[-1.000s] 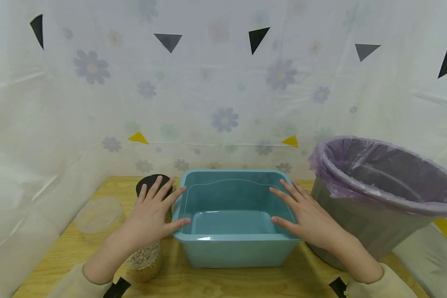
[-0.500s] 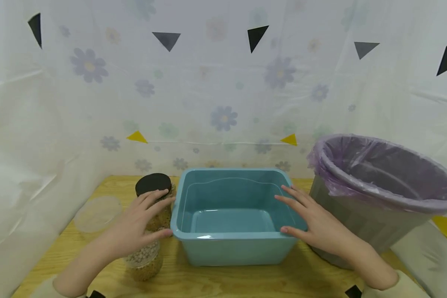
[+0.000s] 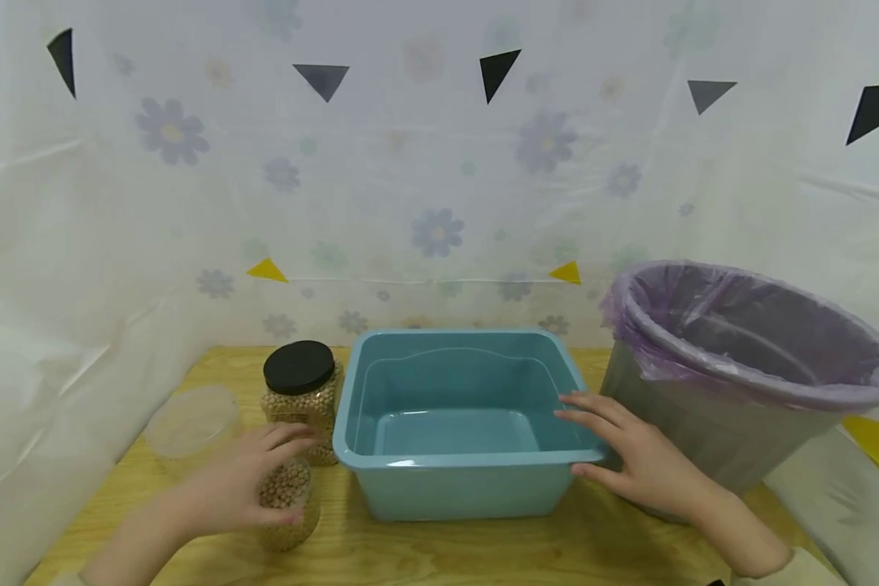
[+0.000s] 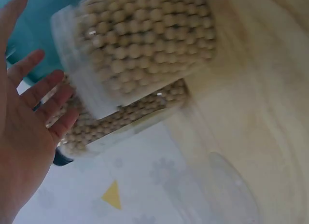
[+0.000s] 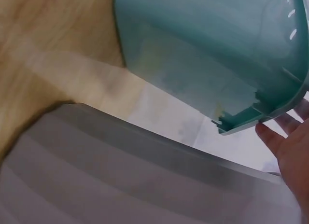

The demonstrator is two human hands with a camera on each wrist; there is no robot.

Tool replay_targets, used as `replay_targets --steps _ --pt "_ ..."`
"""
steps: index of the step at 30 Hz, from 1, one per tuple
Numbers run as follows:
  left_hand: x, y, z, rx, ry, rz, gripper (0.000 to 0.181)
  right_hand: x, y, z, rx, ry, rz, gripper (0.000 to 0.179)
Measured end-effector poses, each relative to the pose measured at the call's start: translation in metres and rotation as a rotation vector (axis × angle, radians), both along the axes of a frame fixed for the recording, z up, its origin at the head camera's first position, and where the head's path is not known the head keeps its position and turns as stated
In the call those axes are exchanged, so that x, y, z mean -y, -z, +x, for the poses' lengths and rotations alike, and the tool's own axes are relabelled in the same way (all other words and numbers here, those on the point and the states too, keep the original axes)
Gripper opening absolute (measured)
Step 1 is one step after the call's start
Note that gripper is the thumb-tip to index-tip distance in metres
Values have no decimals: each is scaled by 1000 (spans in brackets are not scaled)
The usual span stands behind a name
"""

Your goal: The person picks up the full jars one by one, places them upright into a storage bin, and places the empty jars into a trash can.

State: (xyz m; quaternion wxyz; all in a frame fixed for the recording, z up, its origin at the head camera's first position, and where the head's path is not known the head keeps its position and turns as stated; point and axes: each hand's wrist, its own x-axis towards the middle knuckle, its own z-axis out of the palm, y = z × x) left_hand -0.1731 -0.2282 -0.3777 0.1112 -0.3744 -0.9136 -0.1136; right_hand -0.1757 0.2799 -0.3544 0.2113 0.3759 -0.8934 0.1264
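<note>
A blue-green plastic basin (image 3: 469,462) stands on the wooden table. My right hand (image 3: 640,456) rests at its right rim, fingers extended over the edge and thumb near the front corner; the right wrist view shows fingertips touching the rim (image 5: 241,129). My left hand (image 3: 238,480), slightly blurred, hovers by the front clear jar (image 3: 289,488) of round beige beans and partly hides it. In the left wrist view the fingers are spread beside this jar (image 4: 140,40), holding nothing. Behind it stands a second jar (image 3: 303,403) of beans with a black lid (image 3: 299,366).
A grey trash bin (image 3: 674,423) with a purple liner (image 3: 652,350) stands close to the basin's right side. At the left lies a round clear plastic piece (image 3: 193,422). A flowered curtain (image 3: 439,179) with triangular stickers hangs behind the table.
My left hand has drawn back from the basin's left rim, down and left to the front jar, uncovering the black lid. My right hand has shifted slightly right and down along the right rim.
</note>
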Motion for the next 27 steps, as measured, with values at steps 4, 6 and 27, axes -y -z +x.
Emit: replay_targets --steps 4,6,27 --pt "3 17 -1 105 22 40 78 -2 8 -1 -35 -61 -45 69" --pt "5 24 -3 137 29 58 84 -2 12 -2 -30 -116 -92 66" --pt "18 27 -10 242 -6 40 80 0 29 3 141 -160 -589 53"
